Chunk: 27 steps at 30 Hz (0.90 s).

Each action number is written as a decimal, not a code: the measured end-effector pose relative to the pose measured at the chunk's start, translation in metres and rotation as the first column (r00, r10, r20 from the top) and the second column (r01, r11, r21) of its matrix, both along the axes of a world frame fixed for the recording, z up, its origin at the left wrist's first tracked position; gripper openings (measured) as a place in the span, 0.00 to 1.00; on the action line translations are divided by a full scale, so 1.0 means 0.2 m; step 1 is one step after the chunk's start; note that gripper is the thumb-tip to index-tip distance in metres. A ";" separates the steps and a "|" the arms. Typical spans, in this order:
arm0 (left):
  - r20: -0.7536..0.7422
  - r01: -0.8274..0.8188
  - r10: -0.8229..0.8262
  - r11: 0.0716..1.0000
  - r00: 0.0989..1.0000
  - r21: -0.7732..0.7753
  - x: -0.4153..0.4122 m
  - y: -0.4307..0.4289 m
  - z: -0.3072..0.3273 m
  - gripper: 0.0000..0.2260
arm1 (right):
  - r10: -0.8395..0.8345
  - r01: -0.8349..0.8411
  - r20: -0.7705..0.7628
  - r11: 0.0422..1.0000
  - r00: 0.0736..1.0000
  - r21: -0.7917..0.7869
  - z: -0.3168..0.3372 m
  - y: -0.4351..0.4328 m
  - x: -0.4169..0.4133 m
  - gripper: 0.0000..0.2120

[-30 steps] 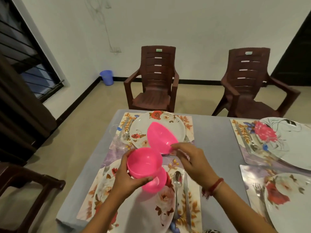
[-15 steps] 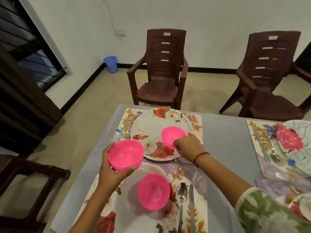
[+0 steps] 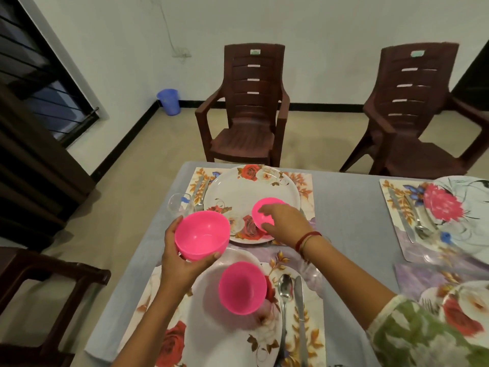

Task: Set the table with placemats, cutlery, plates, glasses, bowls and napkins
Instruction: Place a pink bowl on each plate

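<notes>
Grey table (image 3: 349,207) before two brown chairs (image 3: 248,107). Left hand (image 3: 182,258) cups a pink bowl (image 3: 202,235) above the near plate (image 3: 211,327), where another bowl (image 3: 242,287) sits. Right hand (image 3: 284,222) grips a third bowl (image 3: 260,211) on the far plate (image 3: 246,192).

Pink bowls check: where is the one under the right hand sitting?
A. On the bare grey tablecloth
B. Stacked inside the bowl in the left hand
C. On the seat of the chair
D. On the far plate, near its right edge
D. The right hand rests on a pink bowl sitting on the far plate, at its right edge.
</notes>
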<state>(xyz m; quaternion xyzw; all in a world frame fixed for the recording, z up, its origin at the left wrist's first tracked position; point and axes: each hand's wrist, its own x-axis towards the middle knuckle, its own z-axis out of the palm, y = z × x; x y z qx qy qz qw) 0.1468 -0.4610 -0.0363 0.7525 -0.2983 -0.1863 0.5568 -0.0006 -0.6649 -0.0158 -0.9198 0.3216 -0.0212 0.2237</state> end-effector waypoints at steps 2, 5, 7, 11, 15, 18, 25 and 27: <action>0.010 0.054 -0.054 0.998 0.998 -0.015 -0.07 0.05 0.04 0.52 | -0.008 -0.026 0.275 0.992 0.961 0.120 0.13 0.15 -0.08 0.22; 0.031 0.177 -0.176 0.983 0.984 -0.044 -0.19 0.12 0.07 0.51 | 0.174 -0.268 0.413 0.946 0.894 0.182 0.23 0.38 -0.25 0.23; 0.026 0.263 -0.262 0.964 0.965 -0.050 -0.27 0.16 0.08 0.51 | 0.244 -0.313 0.377 0.940 0.894 0.134 0.20 0.50 -0.38 0.17; -0.024 0.413 -0.417 0.906 0.909 -0.096 -0.45 0.20 0.06 0.51 | 0.135 -0.191 0.464 0.979 0.875 0.074 0.15 0.68 -0.64 0.12; -0.059 0.503 -0.512 0.856 0.857 -0.121 -0.66 0.21 0.06 0.52 | 0.003 -0.057 0.469 0.993 0.883 0.102 0.19 0.77 -0.88 0.13; -0.095 0.546 -0.562 0.824 0.822 -0.151 -0.80 0.18 0.07 0.51 | -0.073 -0.002 0.469 0.988 0.880 0.157 0.21 0.80 -1.03 0.09; -0.108 0.659 -0.671 0.741 0.734 -0.127 -1.14 0.00 0.05 0.49 | -0.249 0.110 0.530 0.954 0.811 0.280 0.19 0.76 -1.44 0.08; -0.091 0.699 -0.706 0.708 0.702 -0.099 -1.29 -0.08 0.05 0.49 | -0.282 0.139 0.510 0.944 0.813 0.300 0.18 0.72 -1.61 0.06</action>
